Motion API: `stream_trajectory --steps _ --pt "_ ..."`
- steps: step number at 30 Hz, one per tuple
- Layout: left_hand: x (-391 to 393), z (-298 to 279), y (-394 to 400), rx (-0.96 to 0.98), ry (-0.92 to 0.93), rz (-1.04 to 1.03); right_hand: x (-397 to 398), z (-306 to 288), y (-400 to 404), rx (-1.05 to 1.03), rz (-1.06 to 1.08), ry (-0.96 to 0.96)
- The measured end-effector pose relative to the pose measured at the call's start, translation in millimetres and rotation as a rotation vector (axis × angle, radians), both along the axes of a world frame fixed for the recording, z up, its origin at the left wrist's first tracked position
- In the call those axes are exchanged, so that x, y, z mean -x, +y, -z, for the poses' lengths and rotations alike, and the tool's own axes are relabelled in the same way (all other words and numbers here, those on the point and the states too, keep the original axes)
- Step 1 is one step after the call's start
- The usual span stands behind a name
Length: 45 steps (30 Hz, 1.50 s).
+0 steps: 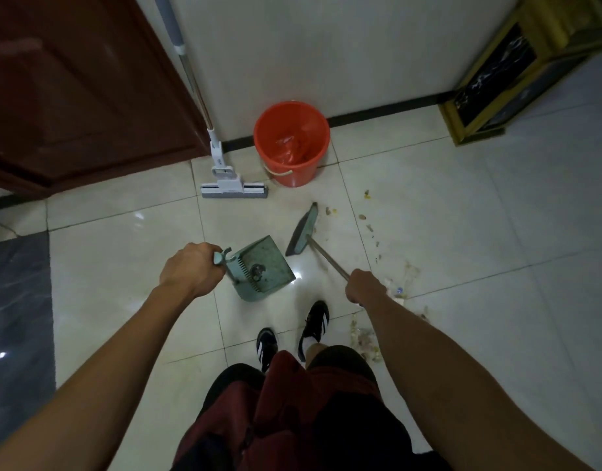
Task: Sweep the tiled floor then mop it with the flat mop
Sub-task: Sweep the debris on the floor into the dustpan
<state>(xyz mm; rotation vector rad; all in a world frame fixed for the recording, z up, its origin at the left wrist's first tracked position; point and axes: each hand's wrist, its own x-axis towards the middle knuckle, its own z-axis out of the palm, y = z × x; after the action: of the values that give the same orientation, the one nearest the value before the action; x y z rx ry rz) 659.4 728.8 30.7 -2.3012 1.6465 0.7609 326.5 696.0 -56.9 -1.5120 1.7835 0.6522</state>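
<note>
Your left hand [187, 268] grips the handle of the green plastic dustpan [263, 268], whose tray lies at 3 o'clock of that hand. Your right hand [365, 287] grips the metal pole of the green broom [304, 231]; its head sits at 11 o'clock of that hand. Scattered debris [369, 227] trails at 3 o'clock of the broom. One orange plastic bucket [291, 142] holds a crumpled orange bag. One white flat mop [233, 188] leans on the wall at 9 o'clock of the bucket.

Tiled floor [462, 205]: bucket [291, 144], flat mop [234, 190], debris [367, 229]
</note>
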Motion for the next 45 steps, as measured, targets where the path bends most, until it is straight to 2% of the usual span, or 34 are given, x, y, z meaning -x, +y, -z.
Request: stream_trajectory --steps 13,23,29,39,45 --pt "11.8 11.4 43.7 0.052 0.067 0.293 12.7 -3.9 162.7 0.044 0.286 0.078" --pt "87.6 15.3 94.0 0.089 0.043 0.419 81.2 -11.4 261.3 0.063 0.401 0.132" --pt "142.1 18.7 130.9 0.129 0.020 0.499 111.7 -18.3 302.7 0.128 0.417 0.081" --pt "167.1 9.6 129.7 0.159 0.002 0.487 122.2 -22.4 274.2 0.197 0.406 0.009" --pt "157.1 8.5 70.0 0.183 -0.007 0.509 105.1 -14.2 203.2 0.220 0.343 -0.014"
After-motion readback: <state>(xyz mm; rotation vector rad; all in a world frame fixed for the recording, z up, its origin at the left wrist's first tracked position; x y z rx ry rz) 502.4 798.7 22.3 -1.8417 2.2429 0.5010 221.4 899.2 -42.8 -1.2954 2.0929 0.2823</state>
